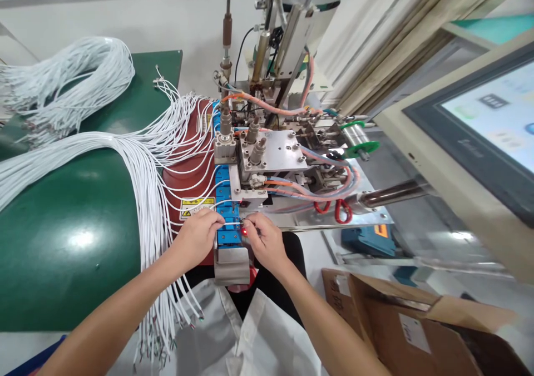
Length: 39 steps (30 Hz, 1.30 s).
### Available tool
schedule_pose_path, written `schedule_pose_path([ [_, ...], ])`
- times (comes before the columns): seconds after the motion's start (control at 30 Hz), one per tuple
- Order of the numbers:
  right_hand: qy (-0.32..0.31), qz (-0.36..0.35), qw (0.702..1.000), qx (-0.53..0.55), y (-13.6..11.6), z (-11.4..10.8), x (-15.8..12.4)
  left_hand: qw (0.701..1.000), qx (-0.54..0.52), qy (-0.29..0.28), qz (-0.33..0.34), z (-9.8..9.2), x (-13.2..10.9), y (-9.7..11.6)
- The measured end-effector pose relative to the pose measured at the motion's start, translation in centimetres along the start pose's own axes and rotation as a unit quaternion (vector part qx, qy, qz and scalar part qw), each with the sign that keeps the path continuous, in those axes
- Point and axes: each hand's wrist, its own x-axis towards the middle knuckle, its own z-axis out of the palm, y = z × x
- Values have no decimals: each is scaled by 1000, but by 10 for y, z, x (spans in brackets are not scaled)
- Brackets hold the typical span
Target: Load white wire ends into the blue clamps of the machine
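L hand (pixel 201 235) fingers pinch 1 wht cable (pixel 232 223); R hand (pixel 266 241) fingers grip its tip, nr blue track's (pixel 228 237) front end.

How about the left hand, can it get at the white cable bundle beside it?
Probably yes. The white cable bundle lies beside the left hand, running under its forearm, and nothing visible blocks the way. That hand, though, seems occupied pinching one cable.

A sticker (pixel 197 207) just beyond the left fingers (pixel 213 220) bears a warning triangle (pixel 186 213), its lettering unreadable. Monitor (pixel 492 142) and box (pixel 384 315), right of the right fingers (pixel 253 236), carry blurred writing.
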Motion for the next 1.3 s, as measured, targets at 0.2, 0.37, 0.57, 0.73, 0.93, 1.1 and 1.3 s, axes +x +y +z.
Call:
schedule_pose_path([
  [0.2, 6, 54, 998, 36, -1, 2, 0, 1000, 17, 4, 3, 2, -1, 1],
  [0.37, -5, 109, 992, 69, 1, 2, 1, 1000, 8, 8, -5, 3, -2, -1],
  [0.57, 24, 98, 987, 126, -1, 2, 6, 1000, 1, 8, 8, 3, -3, -4],
  [0.73, 46, 102, 987, 114, -6, 4, 6, 1000, 6, 11, 20, 2, -3, -2],
  [0.93, 53, 168, 981, 79, -12, 7, 1, 998, 33, 13, 43, 3, -2, -1],
  [1.1, -19, 228, 966, 118, -12, 4, 4, 998, 60, 3, 35, 2, -1, 3],
  [1.3, -9, 176, 984, -1, -6, 4, 5, 997, 79, -8, 17, -1, 1, 7],
])
